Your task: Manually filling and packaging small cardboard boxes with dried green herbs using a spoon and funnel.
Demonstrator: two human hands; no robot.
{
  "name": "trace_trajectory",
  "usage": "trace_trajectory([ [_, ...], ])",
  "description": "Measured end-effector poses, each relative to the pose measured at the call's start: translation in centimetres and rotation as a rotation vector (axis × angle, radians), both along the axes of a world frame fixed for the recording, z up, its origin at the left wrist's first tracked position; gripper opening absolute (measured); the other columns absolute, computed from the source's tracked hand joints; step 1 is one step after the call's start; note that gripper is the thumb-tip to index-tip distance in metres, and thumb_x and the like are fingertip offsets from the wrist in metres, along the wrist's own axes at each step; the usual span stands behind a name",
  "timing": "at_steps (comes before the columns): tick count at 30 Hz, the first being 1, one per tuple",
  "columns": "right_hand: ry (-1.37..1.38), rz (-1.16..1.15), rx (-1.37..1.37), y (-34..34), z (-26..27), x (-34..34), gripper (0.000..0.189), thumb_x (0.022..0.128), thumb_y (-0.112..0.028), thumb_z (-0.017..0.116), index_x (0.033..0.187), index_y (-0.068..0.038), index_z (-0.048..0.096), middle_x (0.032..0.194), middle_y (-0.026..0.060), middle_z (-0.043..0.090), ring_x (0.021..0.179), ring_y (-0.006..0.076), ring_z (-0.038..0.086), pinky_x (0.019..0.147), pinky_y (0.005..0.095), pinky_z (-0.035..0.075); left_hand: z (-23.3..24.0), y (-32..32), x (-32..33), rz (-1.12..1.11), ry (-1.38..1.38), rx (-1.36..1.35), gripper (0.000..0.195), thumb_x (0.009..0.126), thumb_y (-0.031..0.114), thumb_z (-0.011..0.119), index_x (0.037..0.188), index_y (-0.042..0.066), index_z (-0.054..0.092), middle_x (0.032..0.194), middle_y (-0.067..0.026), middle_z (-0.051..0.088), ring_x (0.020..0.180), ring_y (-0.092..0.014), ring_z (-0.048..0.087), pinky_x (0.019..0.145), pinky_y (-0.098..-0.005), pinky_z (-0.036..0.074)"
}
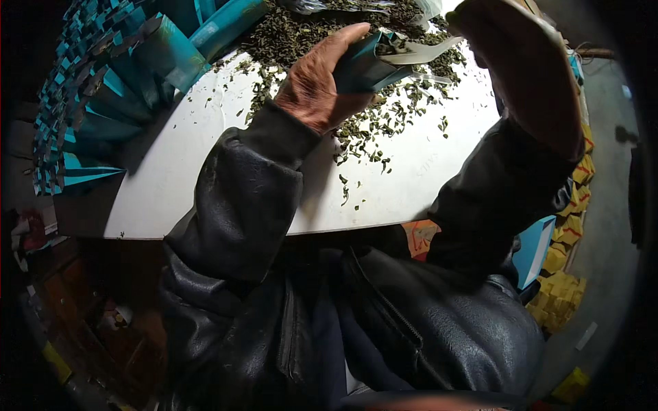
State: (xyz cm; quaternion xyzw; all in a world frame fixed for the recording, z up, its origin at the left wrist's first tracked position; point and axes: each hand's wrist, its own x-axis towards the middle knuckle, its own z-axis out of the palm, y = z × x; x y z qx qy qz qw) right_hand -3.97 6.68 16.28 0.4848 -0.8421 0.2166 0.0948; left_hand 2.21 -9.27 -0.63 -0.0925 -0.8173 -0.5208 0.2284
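Observation:
My left hand (318, 82) grips a small teal packet (362, 64) around its sides, its mouth tilted towards the right. Dark dried leaves show in that mouth, where the pale end of a plastic scoop (432, 53) rests. At the upper right, my right hand (478, 31) is beside the scoop's other end; its fingers are mostly hidden by the hand itself, so its hold is not clear. Loose dried leaves (280, 38) lie heaped behind the packet and scattered beneath it on the white tabletop (247, 190).
Many teal packets (115, 87) stand in rows at the left, with larger ones lying by the heap. Clear plastic film (339, 6) lies on the leaves. Yellow packets (558, 287) are stacked low at the right, near a blue box (534, 251). The table's near edge runs before my body.

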Motion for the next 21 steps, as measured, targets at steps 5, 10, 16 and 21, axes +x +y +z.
trace_trajectory([
  [5,-0.061,-0.099,-0.048,2.7,0.3,-0.8,0.009,0.083,-0.007,0.065,0.078,0.0,0.062,0.06,0.0041,0.056,0.052,0.0094,0.053,0.047,0.0246,0.042,0.3,0.7,-0.6,-0.093,0.04,0.13,0.088,0.059,0.004,0.084,0.135,0.013,0.041,0.129,-0.0087,0.052,0.111,-0.02,0.057,0.097,-0.0316,0.045],
  [10,-0.225,-0.085,-0.174,3.9,-0.3,-1.5,0.01,0.082,-0.007,0.064,0.076,0.0,0.06,0.06,0.0073,0.056,0.051,0.0138,0.054,0.047,0.0286,0.042,0.0,0.5,-0.4,-0.153,0.039,0.202,0.088,0.06,0.014,0.086,0.135,0.011,0.041,0.128,-0.01,0.053,0.118,-0.023,0.052,0.102,-0.0328,0.041],
  [16,-0.111,0.125,-0.083,2.5,-0.9,-1.7,0.011,0.082,-0.006,0.064,0.074,0.0,0.059,0.06,0.0084,0.056,0.05,0.0165,0.054,0.047,0.0299,0.043,0.4,0.7,-0.3,-0.186,0.122,0.179,0.089,0.062,0.002,0.083,0.137,0.012,0.037,0.13,-0.0095,0.05,0.112,-0.02,0.056,0.095,-0.0334,0.048],
  [21,-0.086,0.23,-0.079,0.8,-0.7,-0.8,0.013,0.081,-0.005,0.063,0.07,-0.002,0.056,0.062,0.0112,0.058,0.051,0.0231,0.056,0.048,0.0319,0.044,0.1,0.5,-0.3,-0.186,0.056,0.129,0.087,0.062,0.01,0.084,0.136,0.01,0.039,0.124,-0.0116,0.054,0.117,-0.023,0.052,0.101,-0.0337,0.041],
])
